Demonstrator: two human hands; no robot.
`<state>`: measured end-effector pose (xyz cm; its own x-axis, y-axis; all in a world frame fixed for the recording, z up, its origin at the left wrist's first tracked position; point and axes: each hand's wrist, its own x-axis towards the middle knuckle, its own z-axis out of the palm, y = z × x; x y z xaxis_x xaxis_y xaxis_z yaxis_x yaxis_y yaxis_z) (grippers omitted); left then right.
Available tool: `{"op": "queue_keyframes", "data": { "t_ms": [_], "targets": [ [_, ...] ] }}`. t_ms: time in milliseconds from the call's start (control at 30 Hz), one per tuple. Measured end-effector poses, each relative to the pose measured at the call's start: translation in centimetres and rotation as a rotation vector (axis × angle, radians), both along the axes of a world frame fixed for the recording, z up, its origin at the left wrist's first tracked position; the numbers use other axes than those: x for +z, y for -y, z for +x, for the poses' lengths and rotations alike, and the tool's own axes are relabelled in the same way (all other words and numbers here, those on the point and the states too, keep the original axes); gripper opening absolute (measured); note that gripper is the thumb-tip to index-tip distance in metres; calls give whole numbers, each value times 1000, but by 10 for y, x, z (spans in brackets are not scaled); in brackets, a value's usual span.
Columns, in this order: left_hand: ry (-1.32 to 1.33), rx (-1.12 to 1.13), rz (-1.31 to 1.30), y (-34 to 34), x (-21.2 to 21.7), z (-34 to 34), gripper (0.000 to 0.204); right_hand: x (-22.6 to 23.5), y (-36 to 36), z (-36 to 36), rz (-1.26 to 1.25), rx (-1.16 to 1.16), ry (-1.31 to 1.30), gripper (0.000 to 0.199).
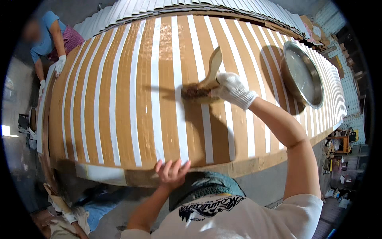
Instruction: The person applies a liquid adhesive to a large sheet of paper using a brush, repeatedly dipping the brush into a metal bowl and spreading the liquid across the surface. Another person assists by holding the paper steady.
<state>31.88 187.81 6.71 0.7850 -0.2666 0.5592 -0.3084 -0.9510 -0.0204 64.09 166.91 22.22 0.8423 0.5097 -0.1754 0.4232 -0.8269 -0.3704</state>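
My right hand (234, 88), in a white knit glove, grips a wide flat brush (214, 65) with a pale wooden handle. The brush's dark bristles (193, 91) point left over a broad brown sheet (167, 67) lined with white strips (156, 87). Whether they touch the surface I cannot tell. Some of the sheet left of the brush looks wet and shiny. My left hand (173, 173) is bare, its fingers lying flat on the near edge of the sheet. To the right of the brush, a round metal basin (287, 81) holds greyish liquid.
At the far left end stands a person (49, 38) in a blue top, white-gloved hands at the table's edge. White corrugated sheets (159, 7) are stacked behind the table. Cloths (97, 211) lie low at the left. Shelves with clutter (346, 167) stand at the right.
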Motion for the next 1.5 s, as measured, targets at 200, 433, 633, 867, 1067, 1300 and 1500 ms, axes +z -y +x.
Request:
{"op": "queue_keyframes", "data": {
  "t_ms": [200, 433, 633, 867, 1067, 1300, 1500],
  "targets": [
    [-8, -7, 121, -6, -16, -11, 32, -14, -38, 154, 139, -27, 241, 33],
    [-118, 35, 149, -4, -5, -13, 45, -52, -78, 323, 180, -86, 487, 36],
    [-132, 45, 226, -12, -17, -10, 50, -70, -99, 366, 110, -176, 776, 38],
    [-65, 25, 130, -7, -27, -7, 44, -66, -55, 257, 280, 145, 530, 30],
    [15, 15, -9, -7, -36, 10, 31, -66, 26, 54, 337, 280, 443, 31],
    [60, 4, -4, -7, -48, 17, 47, -46, 89, -125, 88, 344, 163, 24],
    [24, -22, -14, -12, -40, 21, 55, -81, 100, -53, -6, 119, 78, 15]
  ]
}}
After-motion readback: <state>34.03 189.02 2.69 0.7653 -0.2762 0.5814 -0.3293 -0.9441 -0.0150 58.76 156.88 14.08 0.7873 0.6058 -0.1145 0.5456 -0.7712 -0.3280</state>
